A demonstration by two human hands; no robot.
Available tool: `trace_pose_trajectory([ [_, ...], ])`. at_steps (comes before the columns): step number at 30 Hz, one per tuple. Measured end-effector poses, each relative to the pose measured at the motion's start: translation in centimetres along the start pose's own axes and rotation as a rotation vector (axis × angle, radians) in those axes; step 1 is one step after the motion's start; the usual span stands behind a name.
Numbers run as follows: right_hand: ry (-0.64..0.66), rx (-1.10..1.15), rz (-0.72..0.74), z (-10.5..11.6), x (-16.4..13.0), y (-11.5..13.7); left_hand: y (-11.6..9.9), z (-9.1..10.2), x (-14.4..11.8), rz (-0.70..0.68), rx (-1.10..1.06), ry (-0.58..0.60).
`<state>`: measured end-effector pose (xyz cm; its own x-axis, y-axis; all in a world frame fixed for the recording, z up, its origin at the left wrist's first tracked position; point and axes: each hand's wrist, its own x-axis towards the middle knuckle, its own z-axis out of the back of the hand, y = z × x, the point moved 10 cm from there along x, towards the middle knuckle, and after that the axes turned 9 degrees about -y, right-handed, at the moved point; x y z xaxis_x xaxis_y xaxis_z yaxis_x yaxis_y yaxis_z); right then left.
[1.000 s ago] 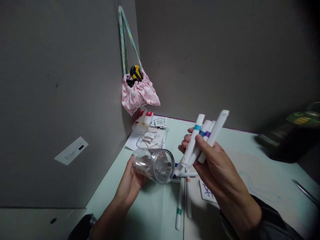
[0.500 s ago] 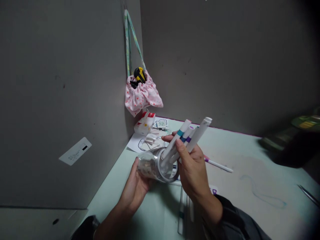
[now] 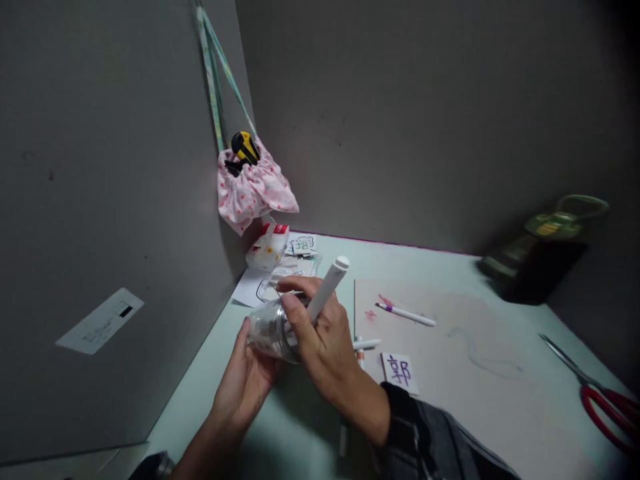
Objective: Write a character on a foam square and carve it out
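Head view: the pale green surface [image 3: 400,263] carries a beige mat [image 3: 480,400], whose pink smudges [image 3: 370,315] suggest it is there to catch stray ink. The right hand [image 3: 325,350] is curled nearly closed; the left hand [image 3: 247,377] is cupped around the clear jar [image 3: 265,328], holding it tilted, probably to turn its mouth toward the right hand. The right hand grips a white marker [image 3: 329,287] slanting up past its thumb; its fingers hide the lower end and whether more are held.

The pale green surface [image 3: 410,264] over there carries a beige sheet [image 3: 480,413], with a dark bottle [image 3: 543,267] towards the back, white paper [image 3: 245,291] near the corner, and red-handled scissors [image 3: 584,381] at right.
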<state>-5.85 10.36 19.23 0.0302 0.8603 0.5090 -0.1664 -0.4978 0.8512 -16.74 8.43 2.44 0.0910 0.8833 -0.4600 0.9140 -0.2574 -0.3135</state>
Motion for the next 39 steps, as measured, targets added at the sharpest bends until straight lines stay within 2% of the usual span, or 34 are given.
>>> trace_pose_trajectory([
  [4, 0.116, -0.220, 0.170, -0.5, -0.2, 1.2, -0.4, 0.8, 0.2, -0.010, 0.007, -0.049],
  [6, 0.187, -0.248, 0.201, -0.8, -0.3, 1.3, -0.6, 1.3, 0.4, -0.011, 0.006, -0.071],
  [11, 0.297, -0.088, 0.161, -1.1, -0.1, 2.2, -0.7, 0.8, 0.4, -0.002, -0.061, -0.043],
  [15, 0.293, 0.103, -0.008, -0.4, 1.5, 1.9, -0.9, -0.5, -0.1, 0.014, -0.077, 0.001],
  [17, 0.219, 0.128, -0.064, 1.2, 2.7, 1.0, -1.2, -0.5, -0.2, 0.019, -0.065, 0.007],
  [19, 0.160, 0.022, -0.051, 3.1, 3.7, -0.2, -1.5, 0.1, -0.1, 0.028, -0.052, -0.012],
  [21, 0.212, -0.208, -0.019, 4.1, 3.8, -2.0, -1.7, 0.9, 0.1, 0.033, -0.039, -0.046],
  [22, 0.290, -0.340, 0.015, 4.2, 3.3, -2.9, -1.7, 1.2, 0.1, 0.035, -0.034, -0.061],
  [23, 0.396, -0.481, 0.075, 3.9, 2.5, -3.8, -1.7, 1.4, 0.1, 0.035, -0.029, -0.077],
  [26, 0.589, -0.614, 0.161, 3.3, -0.5, -6.3, -1.9, 1.6, 0.0, 0.006, -0.023, -0.107],
  [29, 0.724, -0.726, 0.244, 1.8, -3.9, -8.4, -2.1, 0.5, -0.2, 0.013, -0.018, -0.011],
  [31, 0.768, -0.820, 0.293, 0.7, -5.4, -9.7, -2.4, -0.6, -0.5, 0.030, -0.025, 0.106],
  [33, 0.788, -0.901, 0.330, -0.1, -6.4, -10.8, -3.0, -1.0, -0.7, 0.026, -0.036, 0.172],
  [39, 0.811, -1.055, 0.382, -0.4, -7.0, -12.6, -5.2, -0.2, -0.6, -0.096, -0.100, 0.114],
])
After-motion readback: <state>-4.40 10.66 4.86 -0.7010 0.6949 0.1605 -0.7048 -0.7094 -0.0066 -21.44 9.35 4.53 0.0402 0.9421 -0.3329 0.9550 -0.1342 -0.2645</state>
